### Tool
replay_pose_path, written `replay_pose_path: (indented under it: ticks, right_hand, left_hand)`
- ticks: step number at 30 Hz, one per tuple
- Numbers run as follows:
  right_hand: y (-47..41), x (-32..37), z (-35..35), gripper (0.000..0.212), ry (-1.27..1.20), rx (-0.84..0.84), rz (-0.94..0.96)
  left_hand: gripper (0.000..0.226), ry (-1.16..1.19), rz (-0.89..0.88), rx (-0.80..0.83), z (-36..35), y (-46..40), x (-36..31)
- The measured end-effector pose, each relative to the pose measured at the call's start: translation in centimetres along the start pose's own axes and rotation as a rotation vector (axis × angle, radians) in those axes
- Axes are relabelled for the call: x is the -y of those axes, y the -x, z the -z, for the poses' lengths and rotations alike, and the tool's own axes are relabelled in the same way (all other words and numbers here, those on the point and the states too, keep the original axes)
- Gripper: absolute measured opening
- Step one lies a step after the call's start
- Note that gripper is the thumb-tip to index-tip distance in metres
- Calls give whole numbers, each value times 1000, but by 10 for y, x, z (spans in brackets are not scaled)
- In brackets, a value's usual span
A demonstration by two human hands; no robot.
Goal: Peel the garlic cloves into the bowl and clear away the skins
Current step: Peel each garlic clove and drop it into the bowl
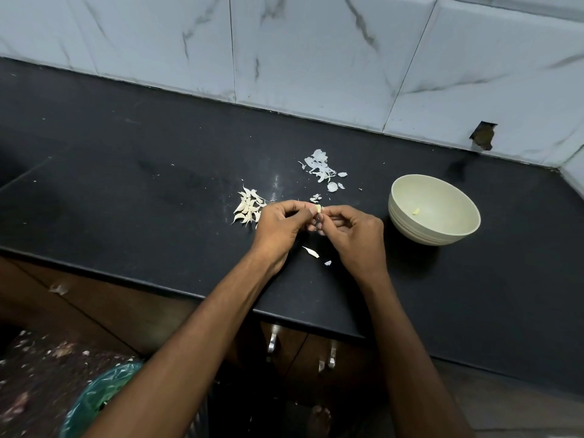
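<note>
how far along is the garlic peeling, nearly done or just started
Early on. Done: one peeled clove lies in the bowl, and shed skins sit behind the hands. In hand: the left hand and right hand pinch a clove between them, mid-peel. Left: the pile of unpeeled cloves by the left hand, plus clearing the skins, including scraps near the counter edge.

A garlic clove (318, 209) is pinched between the left hand (281, 224) and the right hand (354, 230) above the black desk (158, 200). Unpeeled cloves (248, 208) are heaped just left of the hands. Loose skins (322, 167) are scattered behind. 1 peeled piece (416, 211) is seen inside the pale bowl (407, 222) at right.
</note>
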State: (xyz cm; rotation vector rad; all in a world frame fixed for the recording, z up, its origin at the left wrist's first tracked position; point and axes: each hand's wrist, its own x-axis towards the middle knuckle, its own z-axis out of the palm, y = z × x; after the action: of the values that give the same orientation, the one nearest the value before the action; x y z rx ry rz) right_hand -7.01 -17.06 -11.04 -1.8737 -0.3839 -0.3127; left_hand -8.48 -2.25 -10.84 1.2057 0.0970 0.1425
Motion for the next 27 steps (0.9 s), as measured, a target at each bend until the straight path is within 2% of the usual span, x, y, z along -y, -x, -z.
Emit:
replay_pose_path:
  ticks: [7, 15, 27]
  right_hand:
    - [-1, 5, 4, 12, -252, 56, -185]
    - [-3, 11, 5, 10, -334, 26, -243]
    - [-5, 13, 6, 12, -477, -16, -306]
  left_hand:
    - [8, -83, -43, -9, 0, 1, 1]
    - [7, -196, -117, 25, -4, 6, 1]
    - [4, -37, -41, -53, -3, 3, 1]
